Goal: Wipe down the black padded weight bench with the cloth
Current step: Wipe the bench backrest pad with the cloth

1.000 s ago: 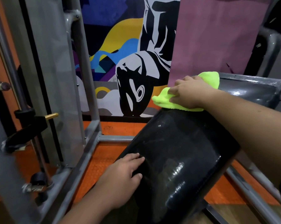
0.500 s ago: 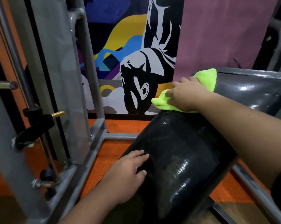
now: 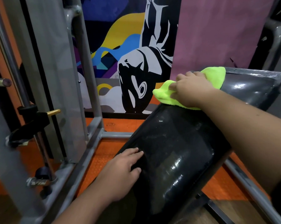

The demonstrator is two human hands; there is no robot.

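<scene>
**Student:** Centre of the figure: the black padded weight bench, a glossy vinyl cushion with rounded edges, set at a tilt with its upper end toward the wall. Where does the cloth lie?

**Tutor:** On the top edge of that cushion. The neon yellow-green microfibre cloth is bunched and fluffy. One corner juts off the left side, and another meets the edge of the second glossy dark pad at upper right.

**Student:** And the grip?

**Tutor:** The right hand lies palm-down on the cloth, fingers close together, pressing it to the vinyl rather than pinching it. The left hand rests flat on the cushion's lower left edge, fingers slightly spread, bare on the vinyl.

**Student:** What differs from the frame half a second earlier?

**Tutor:** Little. The right hand and cloth sit slightly farther right along the same top edge, and the left hand keeps its place.

**Student:** Surroundings?

**Tutor:** A grey-painted steel tube frame flanks the bench, over an orange textured floor mat. By the left upright is a black lever with a brass-coloured pin. Behind is a painted wall mural of flat black, white, yellow and blue shapes, beside a matte mauve panel. Bright highlights streak the vinyl.
</scene>
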